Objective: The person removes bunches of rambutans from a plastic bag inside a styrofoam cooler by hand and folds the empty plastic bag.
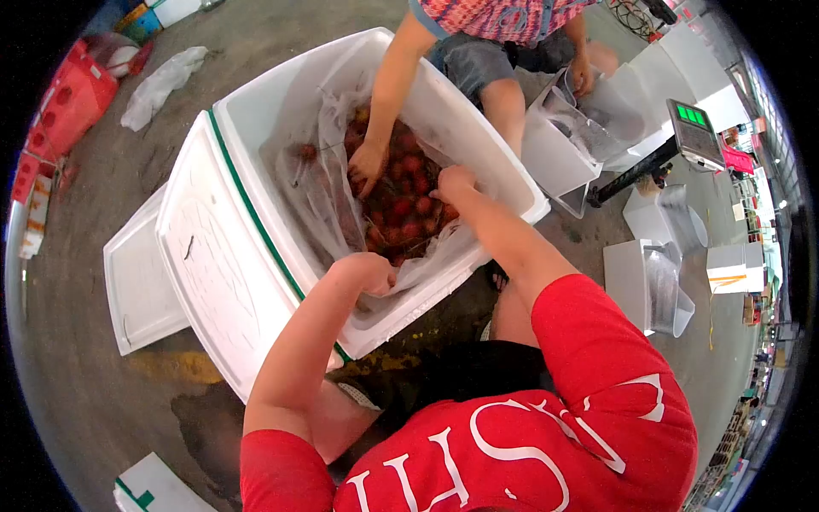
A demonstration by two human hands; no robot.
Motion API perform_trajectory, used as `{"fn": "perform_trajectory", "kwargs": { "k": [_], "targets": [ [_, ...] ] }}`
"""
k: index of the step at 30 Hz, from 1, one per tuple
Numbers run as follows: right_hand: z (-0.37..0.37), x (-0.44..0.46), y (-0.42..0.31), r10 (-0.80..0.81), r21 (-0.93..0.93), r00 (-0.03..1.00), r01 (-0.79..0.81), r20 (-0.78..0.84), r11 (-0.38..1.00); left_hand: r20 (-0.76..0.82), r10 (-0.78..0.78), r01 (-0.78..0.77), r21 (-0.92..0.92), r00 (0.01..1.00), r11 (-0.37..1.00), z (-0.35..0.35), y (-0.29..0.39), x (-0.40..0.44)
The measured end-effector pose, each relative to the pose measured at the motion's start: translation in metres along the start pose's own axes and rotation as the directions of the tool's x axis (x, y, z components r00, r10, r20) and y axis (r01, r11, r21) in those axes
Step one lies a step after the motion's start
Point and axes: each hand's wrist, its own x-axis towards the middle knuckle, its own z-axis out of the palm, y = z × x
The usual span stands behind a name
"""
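Note:
A big white foam box stands in front of me, lined with a clear plastic bag. Inside lies a heap of red round fruits, rambutans by their look, with thin stems among them. My left hand is closed on the bag's near edge, at the box's near side. On the right, my right hand reaches in with curled fingers at the edge of the fruit; what its fingertips hold is hidden. A co-worker's hand touches the fruit from the far side.
A white lid with a green strip leans on the box's left side, over another white panel. Across from me sits a co-worker. To the right are a scale with a green display and several white boxes.

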Motion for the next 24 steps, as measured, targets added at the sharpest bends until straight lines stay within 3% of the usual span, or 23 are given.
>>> {"fn": "perform_trajectory", "kwargs": {
  "k": [2,4,5,7,9,11,13,14,15,16,17,18,22,23,24],
  "targets": [
    [0.000,-0.002,0.005,-0.001,0.032,0.999,0.002,-0.047,0.999,-0.002,0.012,-0.012,0.026,1.000,1.000,-0.005,0.004,-0.003],
    [-0.003,-0.002,0.008,0.074,0.230,0.997,-0.070,-0.012,0.971,-0.007,0.010,-0.009,0.043,1.000,0.999,-0.004,0.002,-0.006],
    [-0.004,-0.003,0.012,0.072,0.228,0.997,-0.067,-0.011,0.971,-0.034,0.008,-0.006,0.046,0.999,0.999,-0.001,0.001,-0.005],
    [-0.001,0.009,0.026,-0.092,0.206,0.996,0.087,0.014,0.975,-0.064,0.010,-0.006,0.048,0.998,0.999,0.001,-0.001,-0.003],
    [-0.016,-0.003,0.039,-0.103,0.274,0.992,0.079,0.072,0.958,-0.007,0.015,-0.014,0.143,1.000,0.990,0.003,0.000,0.001],
    [-0.023,-0.007,0.040,-0.118,0.345,0.984,0.066,0.134,0.936,-0.053,0.007,-0.003,0.070,0.999,0.998,0.009,0.000,-0.004],
    [-0.027,0.001,0.031,-0.204,0.139,0.975,0.191,0.087,0.972,-0.098,-0.009,0.010,0.005,0.995,1.000,0.006,0.003,-0.009],
    [-0.026,0.000,0.026,-0.279,0.132,0.960,0.277,0.000,0.952,0.026,-0.040,0.039,0.034,0.999,0.999,-0.002,0.006,-0.008],
    [-0.024,0.002,0.016,-0.458,0.087,0.888,0.461,-0.051,0.883,0.149,-0.075,0.066,0.067,0.986,0.996,-0.006,0.008,-0.008],
    [-0.026,0.001,-0.001,-0.493,0.162,0.870,0.488,-0.007,0.858,0.149,-0.080,0.071,0.068,0.986,0.995,-0.003,0.004,-0.005],
    [-0.029,0.000,-0.017,-0.527,0.240,0.849,0.505,0.037,0.829,0.115,-0.049,0.039,0.095,0.992,0.995,0.001,0.000,-0.003],
    [-0.033,0.002,-0.037,-0.471,0.165,0.860,0.445,0.196,0.880,0.081,-0.015,0.005,0.125,0.997,0.992,0.005,-0.004,0.002],
    [-0.018,0.009,-0.086,-0.429,0.124,0.903,0.424,0.019,0.897,-0.053,-0.147,0.153,0.147,0.988,0.977,0.009,-0.015,0.010],
    [-0.016,0.004,-0.097,-0.443,0.127,0.896,0.438,0.013,0.890,-0.137,-0.156,0.178,0.165,0.978,0.970,0.006,-0.016,0.008],
    [-0.015,0.000,-0.106,-0.500,-0.008,0.862,0.503,0.080,0.864,-0.220,-0.162,0.205,0.186,0.962,0.961,0.001,-0.015,0.005]
  ]
}}
